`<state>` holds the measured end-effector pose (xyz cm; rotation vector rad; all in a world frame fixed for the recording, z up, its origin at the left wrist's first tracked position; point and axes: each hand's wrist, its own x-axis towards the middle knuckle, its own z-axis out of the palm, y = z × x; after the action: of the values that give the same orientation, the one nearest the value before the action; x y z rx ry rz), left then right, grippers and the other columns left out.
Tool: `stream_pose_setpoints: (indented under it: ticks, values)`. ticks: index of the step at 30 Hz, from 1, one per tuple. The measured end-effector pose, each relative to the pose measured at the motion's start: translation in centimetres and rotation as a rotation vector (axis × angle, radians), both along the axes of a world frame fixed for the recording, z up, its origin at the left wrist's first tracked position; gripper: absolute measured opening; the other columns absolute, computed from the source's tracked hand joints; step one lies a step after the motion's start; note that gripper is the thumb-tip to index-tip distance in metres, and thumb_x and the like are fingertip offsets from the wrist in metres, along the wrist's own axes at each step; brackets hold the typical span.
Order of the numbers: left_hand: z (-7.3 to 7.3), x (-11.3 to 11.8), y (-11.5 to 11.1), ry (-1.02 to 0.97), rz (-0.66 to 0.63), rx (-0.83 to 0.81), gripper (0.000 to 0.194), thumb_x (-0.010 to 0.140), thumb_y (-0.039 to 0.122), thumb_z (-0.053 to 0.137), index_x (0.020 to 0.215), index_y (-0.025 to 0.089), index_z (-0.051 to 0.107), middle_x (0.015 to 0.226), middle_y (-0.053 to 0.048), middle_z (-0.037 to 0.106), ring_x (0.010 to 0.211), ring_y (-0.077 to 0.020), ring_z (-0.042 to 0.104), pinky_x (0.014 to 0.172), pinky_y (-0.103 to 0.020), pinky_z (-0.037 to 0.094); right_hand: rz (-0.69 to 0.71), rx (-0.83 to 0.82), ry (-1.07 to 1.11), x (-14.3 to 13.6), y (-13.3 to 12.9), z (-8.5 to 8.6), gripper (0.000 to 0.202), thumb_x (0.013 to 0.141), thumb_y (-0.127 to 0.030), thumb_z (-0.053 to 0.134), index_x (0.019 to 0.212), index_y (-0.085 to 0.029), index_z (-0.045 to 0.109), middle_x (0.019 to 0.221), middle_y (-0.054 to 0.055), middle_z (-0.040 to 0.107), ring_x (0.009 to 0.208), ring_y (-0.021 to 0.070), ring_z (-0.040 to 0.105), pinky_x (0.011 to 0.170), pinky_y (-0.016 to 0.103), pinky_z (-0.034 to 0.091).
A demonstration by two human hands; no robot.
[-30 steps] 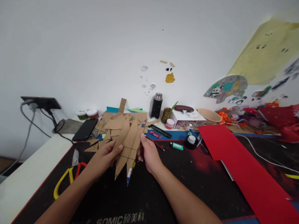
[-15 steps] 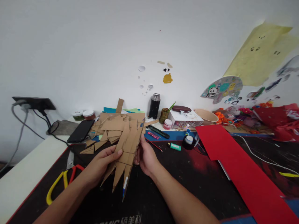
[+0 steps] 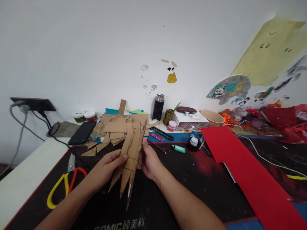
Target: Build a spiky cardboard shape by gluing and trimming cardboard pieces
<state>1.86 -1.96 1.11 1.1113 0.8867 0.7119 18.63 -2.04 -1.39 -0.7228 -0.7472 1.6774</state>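
Between my two hands is a cardboard cutout (image 3: 130, 163) made of long strips with pointed lower ends, raised above the black mat and turned partly edge-on. My left hand (image 3: 111, 166) grips its left side, thumb on the front face and fingers behind. My right hand (image 3: 149, 161) holds the right edge; its fingers are partly hidden behind the cardboard. Just beyond lies a pile of cardboard scraps (image 3: 116, 129). Scissors (image 3: 67, 180) with red and yellow handles rest left of my left forearm.
A black phone (image 3: 82, 133) lies at the left. Behind stand a black thermos (image 3: 158, 108) and a white box (image 3: 190, 121). A red pencil (image 3: 157, 146), a green lighter (image 3: 178, 149) and a cutter knife (image 3: 163, 133) lie right of the hands. Red card (image 3: 242, 166) covers the right side.
The cardboard cutout has turned, so its front face shows narrower and its right edge is more toward me. Both hands keep their hold. The view has shifted slightly.
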Motion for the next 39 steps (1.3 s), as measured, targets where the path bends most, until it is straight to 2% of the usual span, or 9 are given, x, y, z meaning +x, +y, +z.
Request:
stream_pose_setpoints:
  ticks: [4, 9, 15, 20, 26, 29, 33, 39]
  values:
    - [0.3, 0.2, -0.2, 0.142, 0.021, 0.145, 0.031, 0.075, 0.05, 0.087, 0.088, 0.022, 0.082, 0.079, -0.007, 0.08, 0.075, -0.0286, 0.073, 0.073, -0.034, 0.059, 0.011, 0.005, -0.05, 0.1, 0.0, -0.2, 0.076, 0.067, -0.095, 0.072, 0.075, -0.021, 0.057, 0.054, -0.005, 0.053, 0.039, 0.0082, 0.038, 0.036, 0.021, 0.031]
    - [0.5, 0.6, -0.4, 0.264, -0.007, 0.39, 0.032, 0.089, 0.053, 0.07, 0.089, 0.023, 0.08, 0.091, -0.007, 0.082, 0.089, -0.0316, 0.074, 0.087, -0.038, 0.058, -0.038, -0.017, -0.146, 0.2, 0.1, -0.1, 0.076, 0.066, -0.093, 0.075, 0.076, -0.019, 0.058, 0.05, -0.006, 0.051, 0.04, 0.0082, 0.039, 0.034, 0.019, 0.024]
    - [0.0, 0.7, -0.7, 0.391, -0.036, 0.481, 0.034, 0.097, 0.049, 0.054, 0.096, 0.022, 0.074, 0.101, -0.008, 0.082, 0.095, -0.0335, 0.074, 0.091, -0.041, 0.056, -0.077, 0.003, -0.199, 0.4, 0.1, 0.0, 0.075, 0.068, -0.092, 0.074, 0.068, -0.02, 0.054, 0.042, -0.01, 0.041, 0.036, 0.0059, 0.029, 0.035, 0.019, 0.021]
    - [-0.4, 0.8, -0.8, 0.534, -0.006, 0.568, 0.031, 0.097, 0.049, 0.048, 0.089, 0.024, 0.065, 0.093, -0.01, 0.08, 0.091, -0.0344, 0.075, 0.082, -0.041, 0.054, -0.082, -0.007, -0.199, 0.3, 0.0, 0.0, 0.072, 0.067, -0.088, 0.079, 0.067, -0.022, 0.05, 0.041, -0.012, 0.037, 0.036, 0.005, 0.025, 0.036, 0.019, 0.02]
    - [-0.4, 0.9, -1.1, 0.689, -0.051, 0.616, 0.029, 0.1, 0.045, 0.037, 0.091, 0.026, 0.058, 0.091, -0.012, 0.078, 0.089, -0.0349, 0.075, 0.079, -0.043, 0.051, -0.097, -0.011, -0.203, 0.0, -0.1, -0.2, 0.071, 0.069, -0.087, 0.078, 0.068, -0.022, 0.051, 0.042, -0.012, 0.036, 0.037, 0.0055, 0.025, 0.037, 0.02, 0.02]
    - [-0.4, 1.1, -1.2, 0.678, -0.055, 0.613, 0.028, 0.1, 0.041, 0.037, 0.097, 0.025, 0.059, 0.099, -0.015, 0.079, 0.096, -0.0362, 0.076, 0.083, -0.044, 0.051, -0.111, -0.008, -0.215, -0.1, -0.1, -0.1, 0.071, 0.068, -0.087, 0.079, 0.067, -0.022, 0.05, 0.043, -0.012, 0.036, 0.038, 0.0055, 0.024, 0.037, 0.02, 0.019]
    - [-0.6, 1.2, -1.3, 0.646, -0.035, 0.594, 0.03, 0.1, 0.041, 0.039, 0.099, 0.024, 0.062, 0.099, -0.015, 0.08, 0.097, -0.0378, 0.077, 0.086, -0.046, 0.053, -0.121, -0.01, -0.228, -0.1, -0.1, 0.0, 0.072, 0.066, -0.087, 0.08, 0.066, -0.022, 0.049, 0.044, -0.012, 0.035, 0.038, 0.0055, 0.023, 0.037, 0.021, 0.017]
    - [-0.6, 1.0, -1.0, 0.316, 0.051, 0.504, 0.044, 0.102, 0.053, 0.044, 0.098, 0.023, 0.076, 0.104, -0.01, 0.083, 0.107, -0.0343, 0.074, 0.102, -0.043, 0.055, -0.14, -0.004, -0.242, -0.1, -0.4, 0.2, 0.071, 0.067, -0.088, 0.079, 0.067, -0.022, 0.051, 0.045, -0.013, 0.032, 0.038, 0.0052, 0.019, 0.037, 0.022, 0.013]
